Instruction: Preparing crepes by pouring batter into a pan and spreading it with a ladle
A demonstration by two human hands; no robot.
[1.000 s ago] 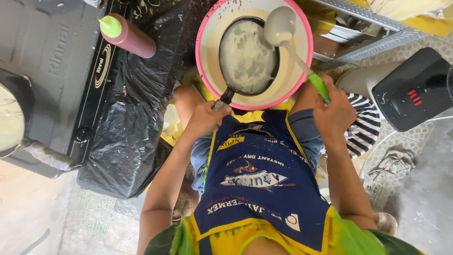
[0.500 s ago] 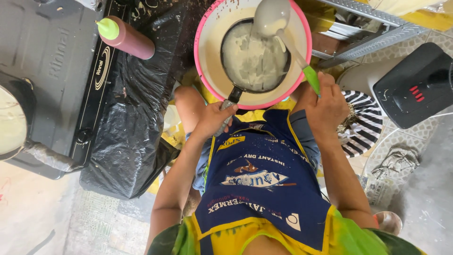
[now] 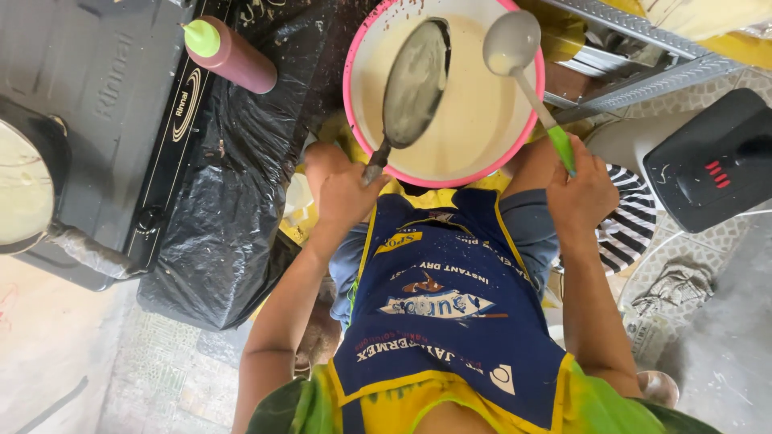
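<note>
Over the pink-rimmed basin (image 3: 358,96) of pale batter, both hands are working well apart from each other; the left hand (image 3: 342,189) is gripping the dark handle of a small black pan (image 3: 414,84), fingers closed around it just outside the basin's near rim; the pan is tilting steeply above the batter, its inner face coated with a thin pale film; the right hand (image 3: 583,193) is clasping the green handle of a white ladle (image 3: 511,40), also just outside the near rim, toward the basin's right side; the ladle's bowl is hanging over the basin's far right edge, a little batter sitting in it; pan and ladle are near each other over the batter but not touching.

Left of the basin, crumpled black plastic sheeting (image 3: 217,217) is covering a surface right up to the rim; a dark red squeeze bottle (image 3: 237,56) with a green cap is lying on it, near the basin; farther left, a gas stove (image 3: 96,96) is carrying a second pan (image 3: 24,185) at its outer edge; right of the basin, a metal rack (image 3: 635,76) is crowding the rim, and a black appliance (image 3: 708,173) is sitting beyond it; open room is lying mainly above the batter itself.
</note>
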